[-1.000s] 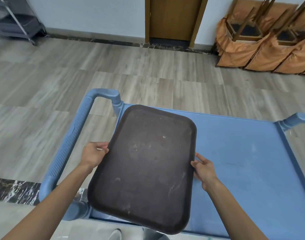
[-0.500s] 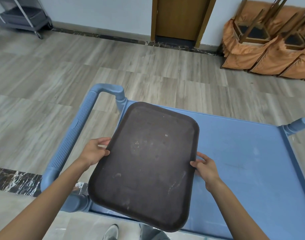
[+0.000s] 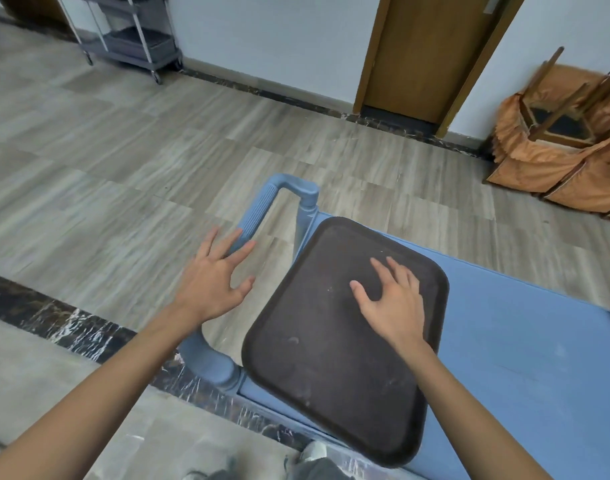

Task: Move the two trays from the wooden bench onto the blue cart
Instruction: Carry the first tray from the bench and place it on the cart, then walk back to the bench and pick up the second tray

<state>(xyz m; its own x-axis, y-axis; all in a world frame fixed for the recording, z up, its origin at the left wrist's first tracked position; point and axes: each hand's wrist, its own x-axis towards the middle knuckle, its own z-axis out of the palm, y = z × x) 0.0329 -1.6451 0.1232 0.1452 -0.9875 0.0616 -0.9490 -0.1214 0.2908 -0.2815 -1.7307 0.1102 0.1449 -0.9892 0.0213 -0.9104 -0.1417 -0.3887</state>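
A dark brown tray [image 3: 317,368] lies flat on the left end of the blue cart [image 3: 525,358], its near corner reaching the cart's front edge. My right hand [image 3: 391,299] hovers open over the tray's far half, fingers spread, holding nothing. My left hand [image 3: 215,275] is open off to the left of the tray, above the cart's blue handle [image 3: 258,213], fingers apart. No second tray and no wooden bench are in sight.
A grey wheeled shelf cart [image 3: 133,39] stands at the back left by the wall. A wooden door [image 3: 431,53] is at the back. Upturned chairs with orange covers [image 3: 566,150] are stacked at the right. My shoes [image 3: 314,452] show below the cart.
Both hands have let go of the tray, which now rests on the cart. The left hand moved out to the left, the right hand moved over the tray. The view has swung left.
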